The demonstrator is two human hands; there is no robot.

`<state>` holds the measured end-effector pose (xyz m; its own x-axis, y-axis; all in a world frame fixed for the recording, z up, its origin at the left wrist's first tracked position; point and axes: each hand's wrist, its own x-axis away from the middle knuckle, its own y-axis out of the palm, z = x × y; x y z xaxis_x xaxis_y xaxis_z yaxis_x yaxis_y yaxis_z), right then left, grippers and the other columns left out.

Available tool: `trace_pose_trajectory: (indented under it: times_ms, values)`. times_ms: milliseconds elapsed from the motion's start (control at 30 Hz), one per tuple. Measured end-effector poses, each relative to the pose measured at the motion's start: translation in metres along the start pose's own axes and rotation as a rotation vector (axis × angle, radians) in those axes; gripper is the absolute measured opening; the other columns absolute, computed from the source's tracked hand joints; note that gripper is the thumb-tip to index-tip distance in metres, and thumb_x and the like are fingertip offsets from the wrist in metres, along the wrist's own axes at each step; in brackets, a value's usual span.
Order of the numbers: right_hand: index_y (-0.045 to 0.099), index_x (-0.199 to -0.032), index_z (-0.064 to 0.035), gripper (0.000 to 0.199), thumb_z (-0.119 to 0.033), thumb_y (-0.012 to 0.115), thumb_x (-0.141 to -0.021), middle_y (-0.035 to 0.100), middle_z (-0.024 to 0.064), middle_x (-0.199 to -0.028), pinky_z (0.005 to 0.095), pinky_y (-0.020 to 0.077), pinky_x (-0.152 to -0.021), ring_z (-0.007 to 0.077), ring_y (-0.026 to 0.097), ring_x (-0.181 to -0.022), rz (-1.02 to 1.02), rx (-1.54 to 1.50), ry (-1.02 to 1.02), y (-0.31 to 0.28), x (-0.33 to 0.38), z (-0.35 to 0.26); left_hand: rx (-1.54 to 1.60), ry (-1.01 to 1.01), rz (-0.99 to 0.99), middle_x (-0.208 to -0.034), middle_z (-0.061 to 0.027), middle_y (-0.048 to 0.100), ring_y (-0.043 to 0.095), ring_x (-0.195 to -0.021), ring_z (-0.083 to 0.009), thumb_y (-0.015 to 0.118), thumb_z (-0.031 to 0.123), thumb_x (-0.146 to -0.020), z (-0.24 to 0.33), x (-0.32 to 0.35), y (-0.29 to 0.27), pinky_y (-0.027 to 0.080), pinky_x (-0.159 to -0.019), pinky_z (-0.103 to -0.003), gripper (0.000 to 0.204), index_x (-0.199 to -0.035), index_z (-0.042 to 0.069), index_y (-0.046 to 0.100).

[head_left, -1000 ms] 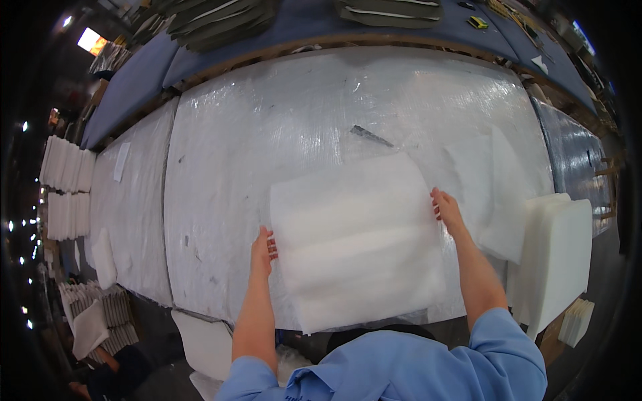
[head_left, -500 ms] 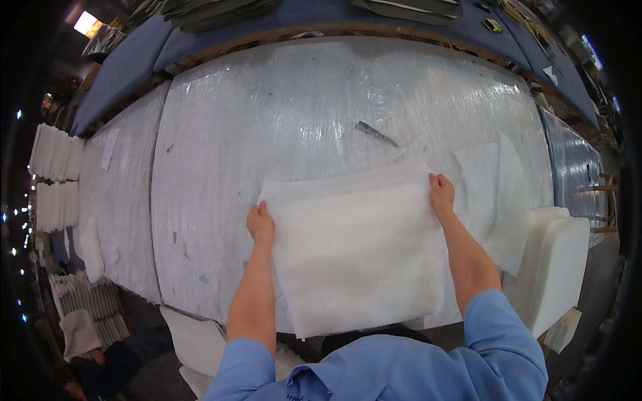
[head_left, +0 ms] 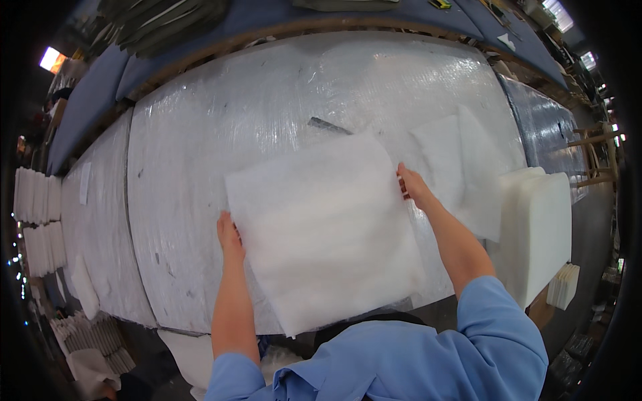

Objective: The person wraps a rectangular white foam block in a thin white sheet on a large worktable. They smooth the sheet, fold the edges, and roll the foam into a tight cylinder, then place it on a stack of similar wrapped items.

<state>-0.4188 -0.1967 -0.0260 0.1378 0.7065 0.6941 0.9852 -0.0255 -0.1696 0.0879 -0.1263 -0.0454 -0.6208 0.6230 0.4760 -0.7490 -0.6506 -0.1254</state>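
Observation:
A white sheet of soft wadding lies in front of me on a big plastic-wrapped surface, turned slightly, its near edge close to my body. Beside its left edge is my left hand, fingers loosely bent and touching or almost touching the side. My right hand is just off the right edge, its thumb and fingers parted with nothing visible between them. The sheet's far corners lie beyond both hands.
More thin white sheets lie to the right. White cushion-like pads stand at the right edge. A dark strip rests past the sheet. Blue padded tables carry dark stacks behind. White stacks are at far left.
Both hands have let go of the sheet's far corners and are apart at its sides. The sheet has settled flatter and turned a little. The whole view has shifted.

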Motion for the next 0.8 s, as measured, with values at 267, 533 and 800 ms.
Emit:
trace_pose_trajectory:
  times_ms: [267,533,800]
  values:
    - [0.061,-0.106,-0.0057,0.044,-0.047,0.071,-0.095,0.059,0.0036,-0.088,0.0341,0.0482,-0.064,0.0157,0.056,-0.074,-0.101,0.477,-0.001,-0.043,0.137,0.123,-0.466,-0.221,-0.225,-0.097,-0.0070,0.069,0.064,-0.079,-0.0182,0.077,0.041,-0.092,-0.066,0.151,-0.092,0.053,-0.071,-0.035,0.047,-0.118,0.005,0.060]
    - [0.059,-0.092,-0.0007,0.036,-0.036,0.066,-0.097,0.063,0.0157,-0.080,0.0415,0.0474,-0.070,0.0282,0.060,-0.073,0.168,0.549,-0.241,-0.034,0.170,0.176,-0.555,0.033,-0.209,-0.113,-0.0120,0.073,0.069,-0.101,-0.0217,0.072,0.024,-0.097,-0.111,0.233,-0.121,0.053,-0.090,-0.035,0.039,-0.124,-0.004,0.067]
    - [0.060,-0.097,-0.0034,0.031,-0.034,0.059,-0.103,0.067,0.0170,-0.082,0.0455,0.0483,-0.072,0.0367,0.064,-0.077,0.391,0.455,-0.352,-0.006,0.174,0.193,-0.380,0.236,0.104,-0.110,-0.0185,0.070,0.066,-0.097,-0.0258,0.055,0.021,-0.106,-0.135,0.229,-0.121,0.051,-0.089,-0.036,0.034,-0.117,-0.010,0.061]
